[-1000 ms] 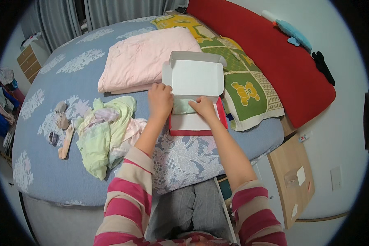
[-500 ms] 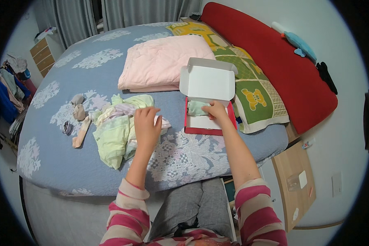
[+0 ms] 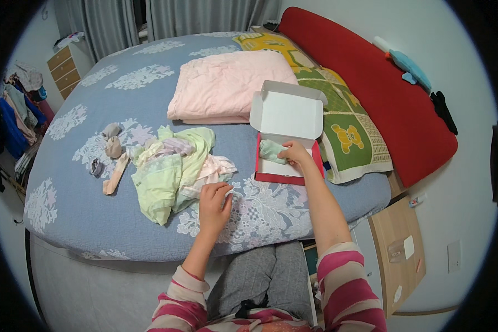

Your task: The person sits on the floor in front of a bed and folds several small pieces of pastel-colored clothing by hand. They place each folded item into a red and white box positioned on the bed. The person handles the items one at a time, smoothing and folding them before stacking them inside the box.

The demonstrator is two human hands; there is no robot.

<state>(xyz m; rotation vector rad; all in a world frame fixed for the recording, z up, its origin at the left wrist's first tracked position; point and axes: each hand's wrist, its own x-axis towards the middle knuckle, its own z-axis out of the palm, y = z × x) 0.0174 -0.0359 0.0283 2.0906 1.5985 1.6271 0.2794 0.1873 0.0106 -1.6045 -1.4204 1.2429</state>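
Observation:
A red box [image 3: 280, 179] with a white inside lies on the bed, its lid [image 3: 289, 110] raised at the back. In the left of the box sits a small folded pale green cloth [image 3: 271, 150], and my right hand [image 3: 297, 155] pinches its right end. My left hand [image 3: 214, 209] hovers in front of the clothes, fingers loosely bent and apart, with nothing in them. Just beyond it, a loose heap of light garments [image 3: 159, 185], yellow-green, lilac and pale pink, spreads over the bedcover.
Several rolled socks or small cloths [image 3: 113, 146] and a peach strip of fabric [image 3: 115, 174] lie left of the heap. Behind the box are a folded pink quilt [image 3: 227, 83] and a green bear-patterned pillow [image 3: 351, 133]. A wooden bedside table [image 3: 395, 249] stands at right.
My left hand has come down toward me, away from over the garments. My right hand stays at the box, and the green cloth in it now lies more slanted. The view has shifted slightly.

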